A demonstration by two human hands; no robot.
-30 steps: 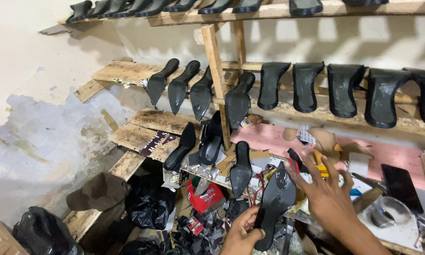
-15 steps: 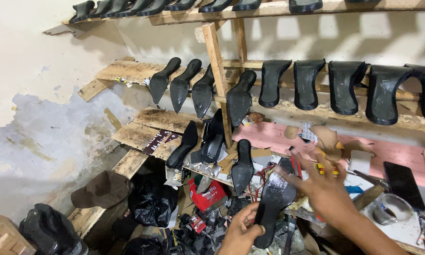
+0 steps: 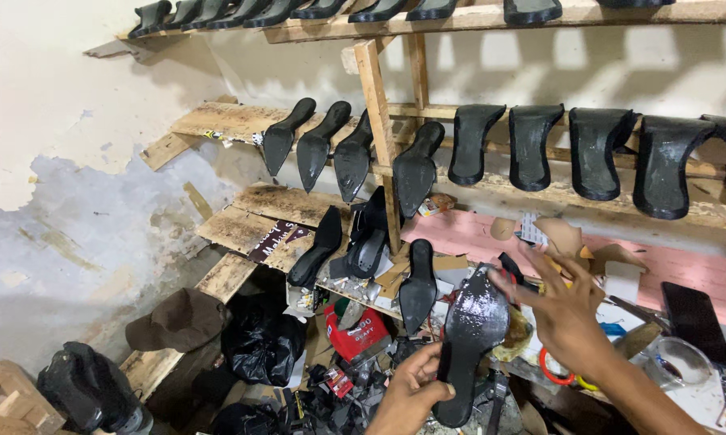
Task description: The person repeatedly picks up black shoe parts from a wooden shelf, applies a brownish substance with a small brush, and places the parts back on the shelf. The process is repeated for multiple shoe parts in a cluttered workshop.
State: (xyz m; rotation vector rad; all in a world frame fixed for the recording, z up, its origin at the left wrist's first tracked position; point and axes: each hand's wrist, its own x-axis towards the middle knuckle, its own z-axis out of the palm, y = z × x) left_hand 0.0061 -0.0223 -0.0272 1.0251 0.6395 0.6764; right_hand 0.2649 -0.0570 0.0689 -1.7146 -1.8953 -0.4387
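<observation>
Below wooden shelves (image 3: 242,121) of black soles, left hand (image 3: 407,395) gripping a pointed black sole (image 3: 469,338) upright by its lower edge; right hand (image 3: 568,310) spread open just beside its tip.

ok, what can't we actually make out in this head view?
- Black shoe sole: lower end covered by the left hand.
- Right hand: hides the bench items beneath; whether it touches anything can't be told.
- Top shelf soles: cut off by the frame's top edge.
- Floor clutter: too jumbled to identify.
</observation>
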